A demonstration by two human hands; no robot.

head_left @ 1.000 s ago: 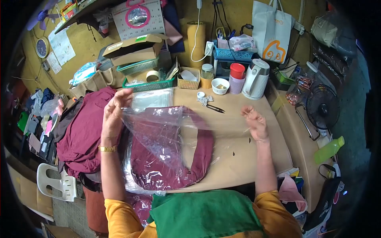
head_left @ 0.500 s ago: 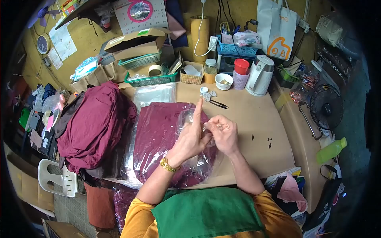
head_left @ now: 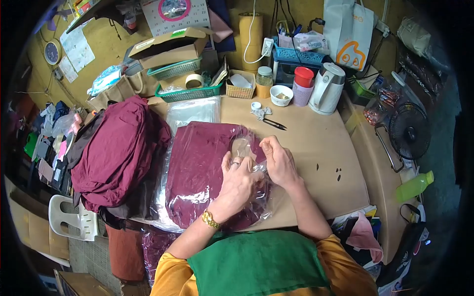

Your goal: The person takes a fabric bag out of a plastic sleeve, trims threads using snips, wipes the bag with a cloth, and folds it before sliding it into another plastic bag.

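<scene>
A folded maroon cloth (head_left: 197, 163) lies on the table inside a clear plastic bag (head_left: 190, 204). My left hand (head_left: 238, 180), with a gold watch at the wrist, is bent over the bag's right side, its fingers closed on loose film. Close beside it, my right hand (head_left: 280, 165) is raised a little with its fingers curled together at the edge of the film. The film stretches between both hands, and the fingertips are partly hidden. Beyond the hands lie black thread snips (head_left: 274, 124) and a small white roll (head_left: 256, 106).
A heap of maroon garments (head_left: 116, 153) sits at the left. Flat clear bags (head_left: 192, 116) lie behind the wrapped cloth. Along the back stand a green basket (head_left: 190, 93), a white bowl (head_left: 281, 96), a red-lidded cup (head_left: 302, 89) and a kettle (head_left: 327, 89).
My left hand has turned from upright, with a finger pointing up, to palm down on the film. My right hand stays near it, now more curled. The view has shifted slightly.
</scene>
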